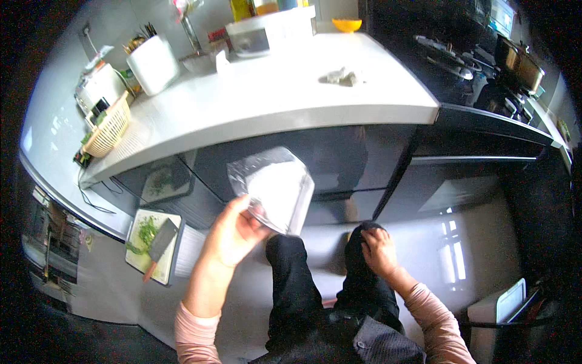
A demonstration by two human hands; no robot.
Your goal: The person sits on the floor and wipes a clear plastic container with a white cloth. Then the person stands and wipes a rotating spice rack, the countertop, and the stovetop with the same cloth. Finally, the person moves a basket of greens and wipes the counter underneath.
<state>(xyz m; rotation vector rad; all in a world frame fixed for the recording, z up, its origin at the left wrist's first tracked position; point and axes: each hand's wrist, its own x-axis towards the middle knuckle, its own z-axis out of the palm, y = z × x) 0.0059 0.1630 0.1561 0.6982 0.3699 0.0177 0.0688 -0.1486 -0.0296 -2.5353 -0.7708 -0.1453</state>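
My left hand (241, 227) holds up a clear plastic bag or wrapper with a white, flat-looking content (277, 191), in front of the dark cabinet fronts. The fingers pinch its lower left edge. My right hand (378, 251) rests on my right knee with its fingers bent; nothing shows in it. To the left, a cutting board (166, 273) bears chopped green herbs (148, 232) and a cleaver (163, 241) with a wooden handle.
On the white counter (273, 91) stand a cream plastic basket (109, 129), a white utensil holder (153, 66), a yellow bowl (347, 24) and a small crumpled pale item (343, 76). A cooking pot (518, 63) stands on the stove at right; a white bin (495, 309) is lower right.
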